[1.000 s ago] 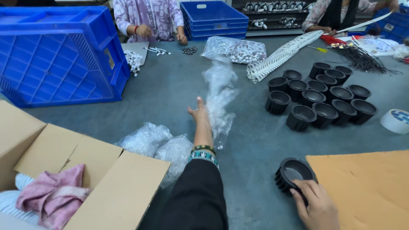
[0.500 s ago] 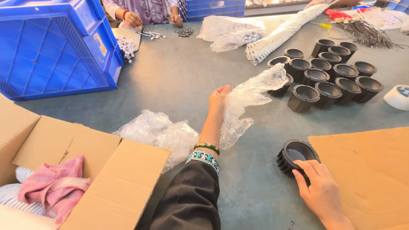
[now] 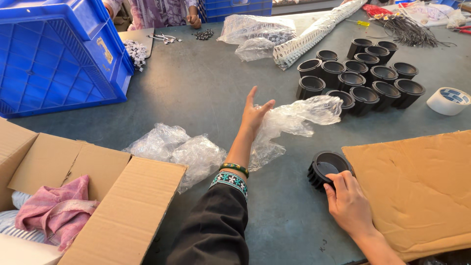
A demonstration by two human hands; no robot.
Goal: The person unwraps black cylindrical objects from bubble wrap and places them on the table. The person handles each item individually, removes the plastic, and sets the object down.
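Observation:
My left hand (image 3: 255, 115) is lifted over the grey table (image 3: 206, 93) with its fingers straight and spread. A crumpled clear plastic bag (image 3: 299, 115) lies against its palm side and trails off to the right. My right hand (image 3: 349, 203) grips the near rim of a black ribbed round housing (image 3: 324, 164), which sits on the table beside a flat cardboard sheet (image 3: 417, 181). Several more black housings (image 3: 363, 78) stand grouped at the back right.
An open cardboard box (image 3: 98, 196) holding a pink cloth (image 3: 59, 206) is at the near left, with crumpled plastic bags (image 3: 176, 149) beside it. A blue crate (image 3: 54, 54) stands far left and a tape roll (image 3: 449, 100) far right. Another person's hands (image 3: 194, 19) work across the table.
My left hand has swung the plastic bag from upright down toward the right, and its fingers have spread. My right hand has stayed on the black housing.

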